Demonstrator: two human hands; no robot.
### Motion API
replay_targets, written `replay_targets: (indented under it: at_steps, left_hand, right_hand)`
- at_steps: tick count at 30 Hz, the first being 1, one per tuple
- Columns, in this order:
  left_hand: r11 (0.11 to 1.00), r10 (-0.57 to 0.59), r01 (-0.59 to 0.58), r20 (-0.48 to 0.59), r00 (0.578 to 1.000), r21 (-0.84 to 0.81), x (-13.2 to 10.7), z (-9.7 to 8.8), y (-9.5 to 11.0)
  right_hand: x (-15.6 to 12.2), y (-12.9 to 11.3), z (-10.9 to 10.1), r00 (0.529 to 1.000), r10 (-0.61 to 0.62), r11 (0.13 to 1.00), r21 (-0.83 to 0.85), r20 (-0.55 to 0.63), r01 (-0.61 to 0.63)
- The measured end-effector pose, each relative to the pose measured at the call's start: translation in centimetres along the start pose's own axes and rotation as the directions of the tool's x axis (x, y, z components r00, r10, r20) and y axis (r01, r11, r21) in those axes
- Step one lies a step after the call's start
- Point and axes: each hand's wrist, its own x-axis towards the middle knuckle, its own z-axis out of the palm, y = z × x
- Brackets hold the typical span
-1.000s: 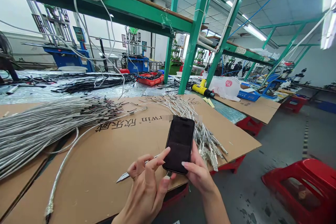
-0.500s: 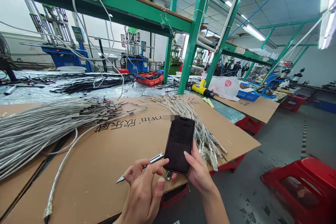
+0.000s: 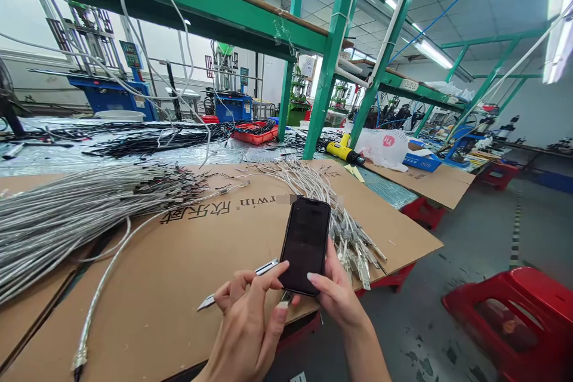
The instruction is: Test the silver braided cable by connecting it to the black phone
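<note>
My right hand holds a black smartphone upright, its thumb over the lower right of the dark screen. My left hand is open beside it, with the index fingertip at the phone's lower left edge and the thumb apart below. Partly hidden behind the left fingers, a silver utility knife lies on the cardboard, blade pointing left. Beyond the phone, white cables with USB plugs lie in a bunch. A large bundle of grey cables with stripped ends fills the left side.
A yellow heat gun rests by the green frame post. Behind the cardboard are black cables and a red tray. A red stool stands on the floor at right. White cords hang from the shelf above.
The left index finger has moved slightly up and right along the phone's edge. The right thumb has shifted a little left over the screen. The view has moved very slightly.
</note>
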Motion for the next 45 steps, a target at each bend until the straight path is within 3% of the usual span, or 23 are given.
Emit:
replay_targets:
  at_steps: [5, 12, 23, 36, 41, 45]
  left_hand:
    - [0.999, -0.014, 0.013, -0.021, 1.000, -0.045, -0.1, 0.1, 0.3]
    - [0.998, -0.048, 0.049, 0.033, 0.998, -0.049, 0.1, 0.1, 0.6]
    - [0.999, 0.041, -0.041, -0.022, 0.999, 0.009, 0.6, 0.0, 0.0]
    - [0.994, 0.105, -0.107, 0.152, 0.983, 0.007, 1.2, 0.5, 0.2]
    - [0.979, 0.114, -0.103, 0.050, 0.992, -0.177, 0.8, 0.4, -0.2]
    - [0.913, 0.006, -0.042, -0.089, 0.996, -0.405, -0.4, -0.1, -1.0]
  right_hand:
    - [0.1, 0.3, -0.2, 1.000, 0.010, 1.000, 0.020, 0.008, -0.010]
    - [-0.1, 0.4, -0.3, 1.000, 0.016, 1.000, 0.006, 0.004, -0.016]
    - [0.0, -0.2, 0.2, 1.000, 0.009, 1.000, -0.025, 0.020, -0.009]
    - [-0.1, 0.0, -0.4, 1.000, -0.010, 0.999, -0.034, 0.001, 0.010]
    - [-0.1, 0.3, -0.6, 0.999, 0.033, 0.999, -0.018, 0.034, -0.032]
    - [0.0, 0.6, -0.7, 0.999, 0.034, 0.999, -0.007, 0.043, -0.034]
